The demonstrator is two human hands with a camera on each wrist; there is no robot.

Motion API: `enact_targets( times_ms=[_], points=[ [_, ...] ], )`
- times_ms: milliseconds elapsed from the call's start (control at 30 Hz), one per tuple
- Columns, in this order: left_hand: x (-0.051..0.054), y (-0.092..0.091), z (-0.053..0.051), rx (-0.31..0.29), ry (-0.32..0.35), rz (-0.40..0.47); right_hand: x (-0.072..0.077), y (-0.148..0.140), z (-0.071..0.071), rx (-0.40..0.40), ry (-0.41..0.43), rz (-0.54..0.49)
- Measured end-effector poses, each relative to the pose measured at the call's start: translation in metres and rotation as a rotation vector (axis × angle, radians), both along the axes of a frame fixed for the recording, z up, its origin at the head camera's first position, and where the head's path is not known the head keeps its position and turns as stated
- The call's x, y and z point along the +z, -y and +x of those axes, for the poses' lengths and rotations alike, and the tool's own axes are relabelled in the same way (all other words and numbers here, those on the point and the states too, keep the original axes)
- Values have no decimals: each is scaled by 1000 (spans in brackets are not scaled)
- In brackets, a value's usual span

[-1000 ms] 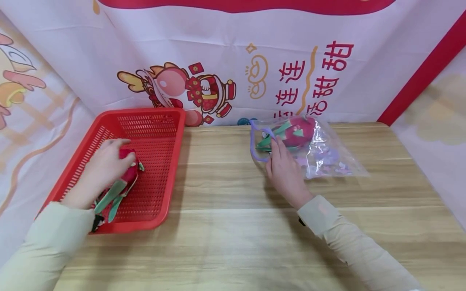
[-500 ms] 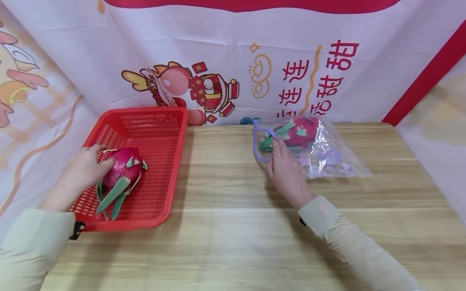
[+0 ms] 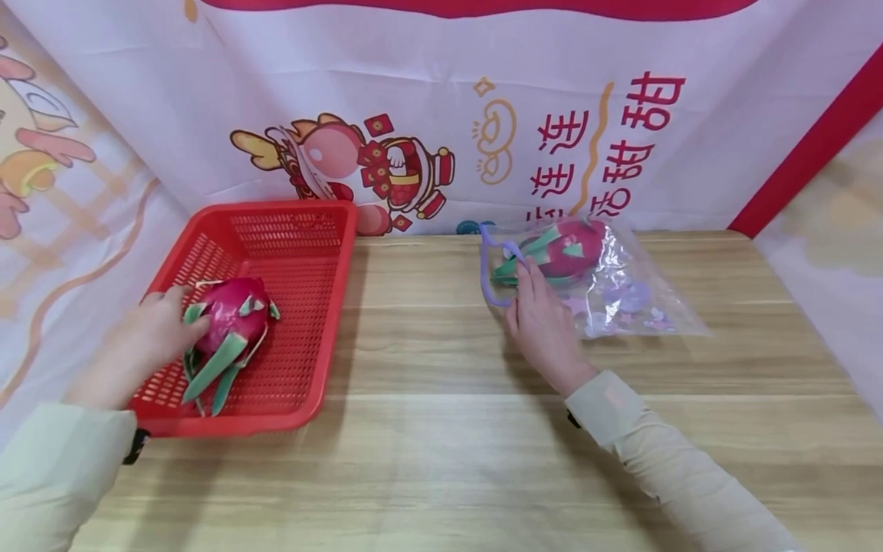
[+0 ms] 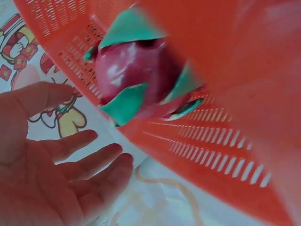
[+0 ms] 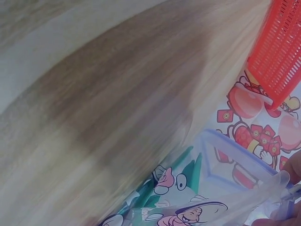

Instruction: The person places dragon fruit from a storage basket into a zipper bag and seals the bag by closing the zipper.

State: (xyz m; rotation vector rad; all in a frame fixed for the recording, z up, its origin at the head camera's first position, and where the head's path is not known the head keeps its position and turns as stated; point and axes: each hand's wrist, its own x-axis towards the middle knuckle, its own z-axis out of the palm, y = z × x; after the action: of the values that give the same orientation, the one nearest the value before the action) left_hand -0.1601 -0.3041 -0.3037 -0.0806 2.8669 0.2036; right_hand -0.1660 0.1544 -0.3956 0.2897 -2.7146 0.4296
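Observation:
In the head view, a pink dragon fruit with green scales lies in the red basket on the left. My left hand hovers at the basket's left side beside this fruit. The left wrist view has its fingers spread and relaxed, apart from the fruit and holding nothing. Farther right, a clear zip bag with a purple rim contains another dragon fruit. My right hand pinches the near side of the bag's mouth, which gapes towards the left.
A wood-grain table carries both basket and bag. Behind it hangs a printed white cloth with red characters and a cartoon figure. Another printed cloth closes off the left side, close to the basket.
My left hand has let go of the dragon fruit in the basket and drawn back to the left. My right hand keeps its hold on the bag.

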Motion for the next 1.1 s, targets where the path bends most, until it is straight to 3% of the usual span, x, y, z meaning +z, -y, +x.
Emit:
enact_targets(
  times_ms=[133,433,700,1100],
  points=[
    [-12,-2,7,24,16,-17,-1,0,0,2,-11,-2],
    [-44,-7,11,96,-73,49,0,-1,0,2,18,6],
    [-56,-10,10,122,-97,133,-1,-1,0,0,-2,18],
    [-60,-12,11,174,-153,137,-1,-1,1,-4,44,13]
  ],
)
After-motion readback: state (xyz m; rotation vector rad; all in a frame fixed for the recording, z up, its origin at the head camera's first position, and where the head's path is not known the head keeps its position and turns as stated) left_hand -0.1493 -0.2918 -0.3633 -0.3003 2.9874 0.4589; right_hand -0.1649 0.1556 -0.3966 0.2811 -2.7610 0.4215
